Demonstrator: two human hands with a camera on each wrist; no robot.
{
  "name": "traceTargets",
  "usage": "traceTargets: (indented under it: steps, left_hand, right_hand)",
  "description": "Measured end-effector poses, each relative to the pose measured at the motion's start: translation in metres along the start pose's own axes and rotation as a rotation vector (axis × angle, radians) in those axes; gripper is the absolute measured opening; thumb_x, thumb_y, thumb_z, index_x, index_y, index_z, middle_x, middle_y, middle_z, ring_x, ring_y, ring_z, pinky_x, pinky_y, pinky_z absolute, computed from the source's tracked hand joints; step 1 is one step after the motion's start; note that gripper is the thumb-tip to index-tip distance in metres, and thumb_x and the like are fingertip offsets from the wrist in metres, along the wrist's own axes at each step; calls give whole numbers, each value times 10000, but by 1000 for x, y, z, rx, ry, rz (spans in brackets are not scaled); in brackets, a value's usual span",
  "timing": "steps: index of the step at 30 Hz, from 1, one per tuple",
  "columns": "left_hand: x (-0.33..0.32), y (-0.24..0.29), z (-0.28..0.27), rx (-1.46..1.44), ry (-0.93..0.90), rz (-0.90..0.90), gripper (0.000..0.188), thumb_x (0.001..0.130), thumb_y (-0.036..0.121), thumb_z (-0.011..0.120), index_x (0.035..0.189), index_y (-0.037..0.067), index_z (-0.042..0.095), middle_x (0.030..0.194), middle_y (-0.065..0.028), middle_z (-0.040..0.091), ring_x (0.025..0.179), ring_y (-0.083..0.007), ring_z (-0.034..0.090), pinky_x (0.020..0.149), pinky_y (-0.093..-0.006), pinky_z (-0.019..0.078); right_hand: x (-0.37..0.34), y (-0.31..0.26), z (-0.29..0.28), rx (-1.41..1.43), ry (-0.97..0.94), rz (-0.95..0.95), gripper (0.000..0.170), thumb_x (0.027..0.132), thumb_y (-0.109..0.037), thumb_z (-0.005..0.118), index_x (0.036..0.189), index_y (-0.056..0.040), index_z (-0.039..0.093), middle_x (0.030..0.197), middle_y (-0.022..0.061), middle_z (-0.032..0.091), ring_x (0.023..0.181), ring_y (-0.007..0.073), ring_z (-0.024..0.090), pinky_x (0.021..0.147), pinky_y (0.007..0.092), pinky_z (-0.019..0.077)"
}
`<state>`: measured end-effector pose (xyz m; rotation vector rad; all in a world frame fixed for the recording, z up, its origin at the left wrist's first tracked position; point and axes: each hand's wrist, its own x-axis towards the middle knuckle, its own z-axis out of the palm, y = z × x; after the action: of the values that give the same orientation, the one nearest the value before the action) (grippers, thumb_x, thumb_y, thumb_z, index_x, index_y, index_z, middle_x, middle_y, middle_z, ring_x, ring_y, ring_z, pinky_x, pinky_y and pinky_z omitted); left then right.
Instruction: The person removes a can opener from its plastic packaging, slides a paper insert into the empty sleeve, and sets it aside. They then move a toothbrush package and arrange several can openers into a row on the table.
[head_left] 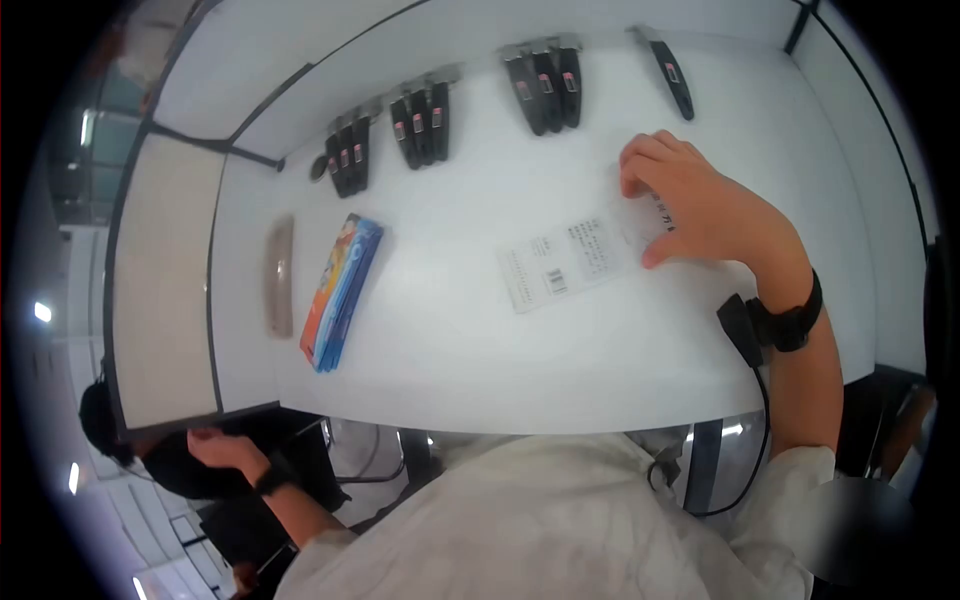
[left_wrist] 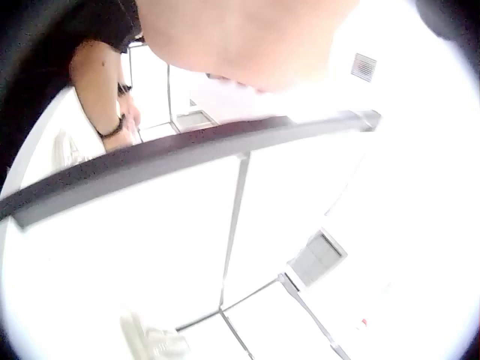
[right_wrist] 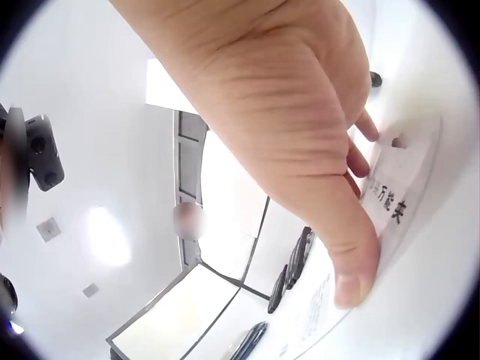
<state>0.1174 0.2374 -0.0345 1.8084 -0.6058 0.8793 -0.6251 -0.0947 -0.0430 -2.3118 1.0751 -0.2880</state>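
Note:
A clear plastic package (head_left: 555, 262) with printed text and a barcode lies flat on the white table. My right hand (head_left: 705, 205) arches over its right end and grips it across the width, fingers at the far edge and thumb at the near edge. In the right wrist view the thumb (right_wrist: 352, 274) presses on the clear package (right_wrist: 409, 172), beside large dark characters. Off the table's left front corner, my left hand (head_left: 225, 450) is raised beside the partition, its fingers loosely bent around nothing. The left wrist view shows only part of that hand (left_wrist: 247, 37), overexposed.
Black-handled tools with metal ends lie in groups along the back: left (head_left: 347, 155), beside it (head_left: 420, 125), middle (head_left: 545, 85), and a single tool (head_left: 672, 78) at right. Blue and orange packets (head_left: 342, 290) and a brownish strip (head_left: 280, 275) lie left. Partition walls (head_left: 165, 280) enclose the table.

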Motion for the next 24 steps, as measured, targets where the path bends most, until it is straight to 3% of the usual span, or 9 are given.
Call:
traceTargets:
  steps: [1, 3, 5, 7, 9, 10, 13, 18, 24]
  left_hand:
    - [-41, 92, 0, -250, 183, -149, 257, 1042, 183, 534, 1061, -32, 673, 972, -95, 665, 899, -195, 627, 738, -321, 517]
    - [-73, 125, 5, -246, 24, 251, 208, 1015, 123, 556, 1084, -32, 676, 999, -100, 683, 919, -207, 644, 785, -322, 530]
    - [-100, 159, 17, -138, -365, 394, 184, 971, 37, 613, 1130, -30, 676, 1058, -122, 710, 956, -224, 673, 844, -325, 542]
    - [-108, 234, 43, -81, -1047, 706, 367, 883, 19, 761, 1238, 2, 670, 1276, -170, 682, 1181, -349, 649, 1010, -403, 511]
    - [-133, 255, 66, -42, -1288, 661, 675, 857, 66, 812, 1461, 36, 513, 1467, -198, 574, 1392, -387, 516, 1185, -443, 379]
    - [-139, 243, 83, -44, -1305, 781, 668, 877, 85, 807, 1465, 55, 490, 1411, -185, 589, 1280, -346, 585, 1107, -413, 460]
    - [-142, 262, 95, 51, -1462, 330, 583, 889, 112, 812, 1397, 58, 532, 1305, -156, 606, 1137, -271, 620, 980, -364, 535]
    - [-117, 240, 114, -191, -1580, 135, 457, 938, 89, 730, 1365, 57, 570, 1206, -83, 613, 1027, -197, 654, 846, -326, 568]
    - [-113, 232, 109, -303, -1582, -74, 507, 952, 199, 756, 1390, 27, 568, 1145, -127, 634, 770, -137, 699, 458, -241, 537]
  right_hand:
    - [-5, 1, 0, 20, 17, 36, 577, 567, -98, 917, 1032, -88, 576, 1130, 51, 546, 1132, 284, 511, 1009, 378, 459]
    - [-1, -5, 1, 58, 29, 64, 595, 567, -95, 917, 1048, -93, 567, 1106, 53, 542, 1119, 285, 516, 997, 379, 463]
    - [1, -10, 3, 74, 19, 91, 621, 560, -66, 913, 1068, -102, 558, 1089, 49, 546, 1100, 287, 518, 987, 378, 463]
    - [3, -11, 2, 86, -2, 101, 618, 554, -52, 908, 1061, -103, 559, 1083, 44, 549, 1100, 286, 515, 991, 380, 460]
    - [4, 0, 5, 49, 26, -60, 580, 582, -73, 897, 1084, -106, 608, 1095, 62, 576, 1083, 301, 529, 944, 387, 481]
    - [5, 0, 6, 45, 19, -66, 573, 582, -74, 896, 1077, -107, 610, 1085, 58, 578, 1076, 299, 527, 944, 385, 481]
    - [4, -3, 6, 23, 26, -44, 562, 580, -74, 894, 1065, -105, 612, 1069, 50, 583, 1065, 295, 522, 946, 384, 479]
    - [3, -4, 6, 34, 6, -48, 568, 579, -85, 900, 1071, -105, 615, 1066, 47, 587, 1063, 292, 522, 953, 383, 478]
    - [2, -6, 7, 27, 14, -28, 575, 578, -93, 905, 1080, -114, 626, 1078, 47, 594, 1070, 292, 521, 965, 386, 476]
